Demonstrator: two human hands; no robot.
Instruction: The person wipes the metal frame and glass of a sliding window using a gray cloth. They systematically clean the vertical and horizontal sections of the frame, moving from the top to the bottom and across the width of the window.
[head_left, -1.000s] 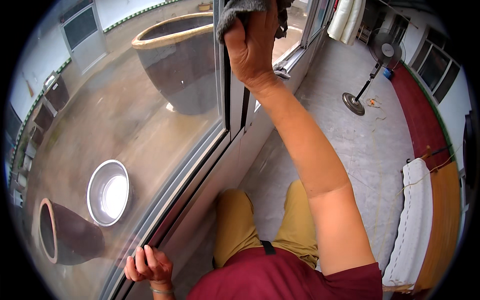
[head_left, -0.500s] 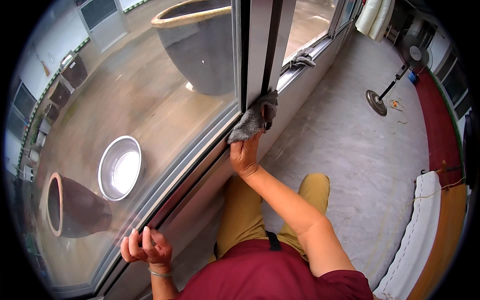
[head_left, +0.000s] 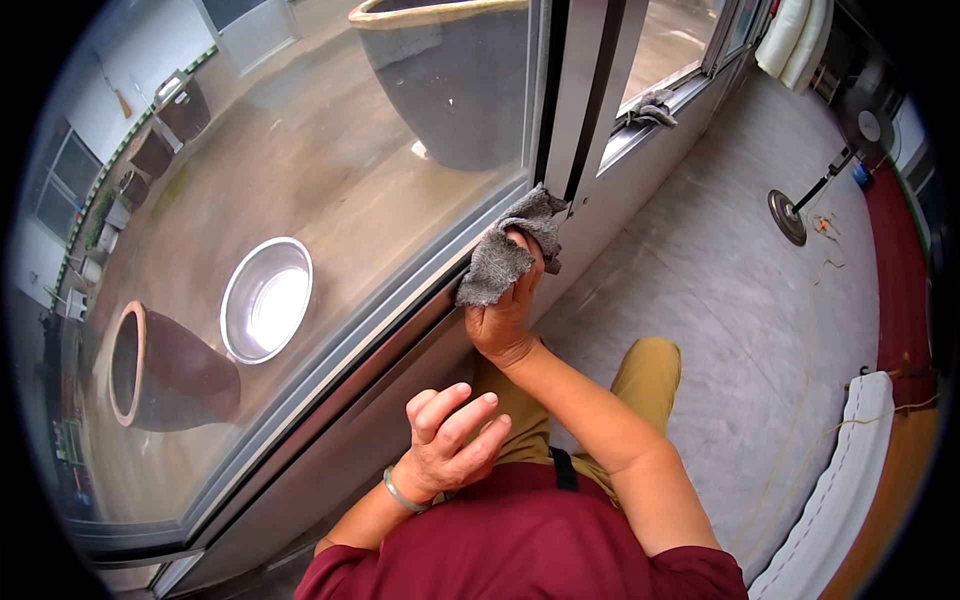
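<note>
A grey cleaning cloth (head_left: 500,262) is gripped in my right hand (head_left: 508,318), which presses it on the window frame (head_left: 385,312) close to the upright post. The cloth drapes over the fingers and hides part of them. In front of my body, apart from the frame, my left hand (head_left: 450,450) is raised with loosely curled, separated fingers and nothing in it. A bangle circles that wrist. The large glass pane (head_left: 330,200) lies to the left of both hands.
Beyond the glass are a shiny metal basin (head_left: 267,300), a tipped brown pot (head_left: 185,375) and a big grey pot (head_left: 450,95). Another grey cloth (head_left: 652,108) lies on the sill ahead. A standing fan (head_left: 787,217) is on the floor at right, near a white padded cover (head_left: 840,480).
My left hand has left the lower window frame and moved right and up, in front of my body. The cloth has shifted slightly on the frame under my right hand. The view has turned somewhat.
</note>
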